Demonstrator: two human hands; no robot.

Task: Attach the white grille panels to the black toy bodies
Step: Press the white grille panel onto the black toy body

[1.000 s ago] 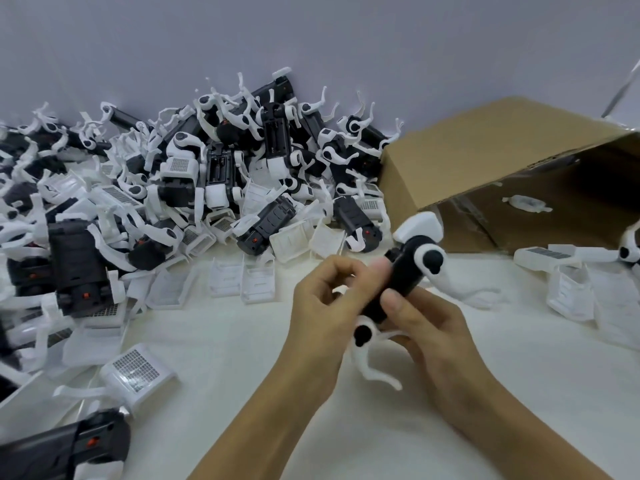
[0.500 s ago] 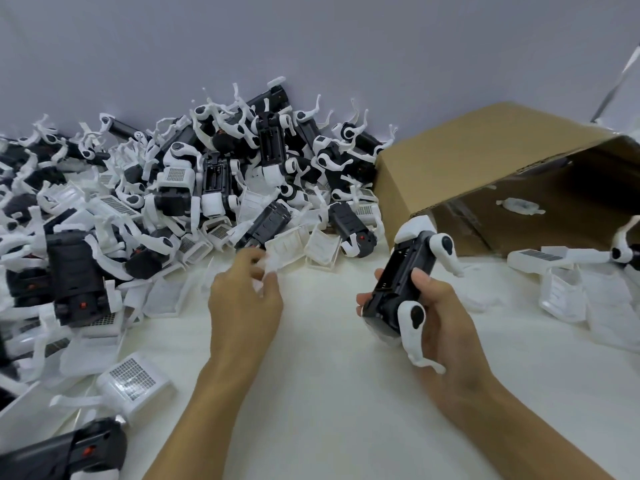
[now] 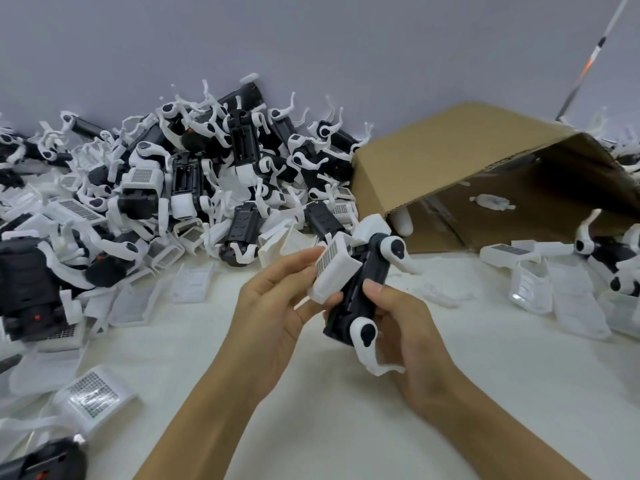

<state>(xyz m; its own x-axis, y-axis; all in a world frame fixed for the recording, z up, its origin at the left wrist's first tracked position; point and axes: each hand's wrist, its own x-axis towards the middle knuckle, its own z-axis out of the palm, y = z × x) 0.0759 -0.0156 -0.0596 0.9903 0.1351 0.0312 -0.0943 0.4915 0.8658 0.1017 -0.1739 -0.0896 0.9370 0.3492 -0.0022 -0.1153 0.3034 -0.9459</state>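
A black toy body point(image 3: 360, 289) with white legs is gripped in the right hand point(image 3: 408, 327), fingers curled round its lower half, above the white table point(image 3: 311, 410). A white grille panel point(image 3: 334, 268) is pinched in the left hand point(image 3: 277, 306) and is laid tilted against the body's upper side; contact is seen, but whether it is seated cannot be told, and it is judged not yet pressed home. Behind, against the wall, a large heap of toy bodies point(image 3: 214, 174) is piled; some there already carry grilles, while others are seen with open black undersides, so much of the work is judged left. Loose panels point(image 3: 192, 282) are scattered along the heap's near edge, and one grille-up piece point(image 3: 93, 396) lies at lower left. A cardboard box point(image 3: 467, 168) lies on its side to the right, with a few more pieces point(image 3: 530, 289) spread before it
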